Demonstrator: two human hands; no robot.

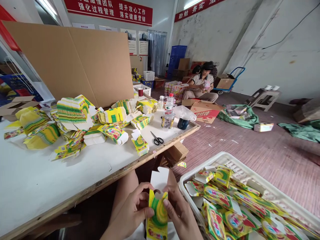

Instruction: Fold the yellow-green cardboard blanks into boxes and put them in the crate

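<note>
A small yellow and green printed carton (158, 213) with a white top flap standing up is held low in front of me, between both hands. My left hand (132, 213) grips its left side, thumb pressed on the front. My right hand (178, 211) holds its right side, thumb on the front edge. To my right stands a white plastic basket (240, 163) holding several folded cartons of the same print. On the white table (37, 180) lie piles of flat and half-folded cartons (72, 110).
Black scissors (157, 139), a jar (167, 120), water bottles and a dark cup in a plastic bag sit near the table's far corner. A large cardboard sheet (75, 56) leans behind the piles. A person (202, 83) sits on the floor among boxes at the back.
</note>
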